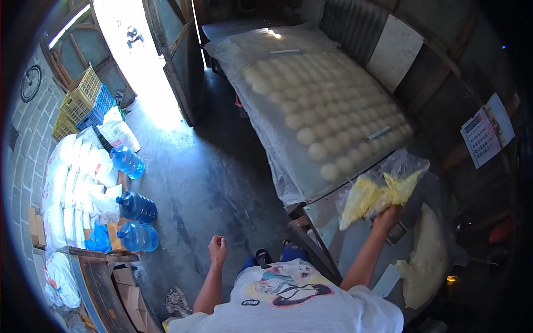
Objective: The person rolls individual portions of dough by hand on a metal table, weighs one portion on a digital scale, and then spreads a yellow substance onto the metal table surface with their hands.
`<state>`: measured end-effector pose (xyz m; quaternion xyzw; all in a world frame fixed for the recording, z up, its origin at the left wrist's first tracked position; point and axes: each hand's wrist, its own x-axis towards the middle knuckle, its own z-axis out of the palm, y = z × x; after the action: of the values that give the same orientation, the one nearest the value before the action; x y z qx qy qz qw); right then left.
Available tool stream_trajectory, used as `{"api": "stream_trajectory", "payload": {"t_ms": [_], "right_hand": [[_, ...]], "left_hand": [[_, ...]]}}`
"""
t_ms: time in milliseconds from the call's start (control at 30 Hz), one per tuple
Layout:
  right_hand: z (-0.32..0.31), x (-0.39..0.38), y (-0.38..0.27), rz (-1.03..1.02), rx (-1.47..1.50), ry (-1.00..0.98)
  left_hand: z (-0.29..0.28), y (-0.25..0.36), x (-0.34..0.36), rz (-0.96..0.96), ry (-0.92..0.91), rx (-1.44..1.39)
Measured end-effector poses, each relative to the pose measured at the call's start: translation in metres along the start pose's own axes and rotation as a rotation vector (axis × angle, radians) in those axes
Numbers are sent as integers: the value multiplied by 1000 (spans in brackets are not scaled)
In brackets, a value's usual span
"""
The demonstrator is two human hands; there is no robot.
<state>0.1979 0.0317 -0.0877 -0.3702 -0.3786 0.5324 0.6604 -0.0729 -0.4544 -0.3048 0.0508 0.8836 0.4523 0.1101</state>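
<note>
The left hand is curled in a loose fist; the right hand grips, arm stretched outward.

Blue jugs, yellow crates, wall calendar

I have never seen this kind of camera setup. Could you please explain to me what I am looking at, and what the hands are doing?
There is no machine here: you see a person's two bare hands. The only picture comes from a wide camera worn on the head, looking down, so edges bend and the person's own shirt shows at the bottom.

The right hand grips a clear bag with something yellow inside. The left hand is in the air above the floor, fingers curled; I see nothing in it.

Ahead, rows of pale balls lie under a clear sheet. On the right, a pale mass, perhaps dough, lies beside the right arm.
</note>
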Motion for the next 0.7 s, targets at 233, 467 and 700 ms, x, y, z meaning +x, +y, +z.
{"api": "stream_trajectory", "payload": {"t_ms": [233,467,700], "right_hand": [[203,-5,79,-41,56,-166],[385,25,177,-22,163,-305],[554,73,271,-11,154,-377]], "left_hand": [[1,-53,72,-251,-110,-445],[-37,-175,114,-1029,-18,-477],[-44,-125,205,-1209,1,-506]]}}
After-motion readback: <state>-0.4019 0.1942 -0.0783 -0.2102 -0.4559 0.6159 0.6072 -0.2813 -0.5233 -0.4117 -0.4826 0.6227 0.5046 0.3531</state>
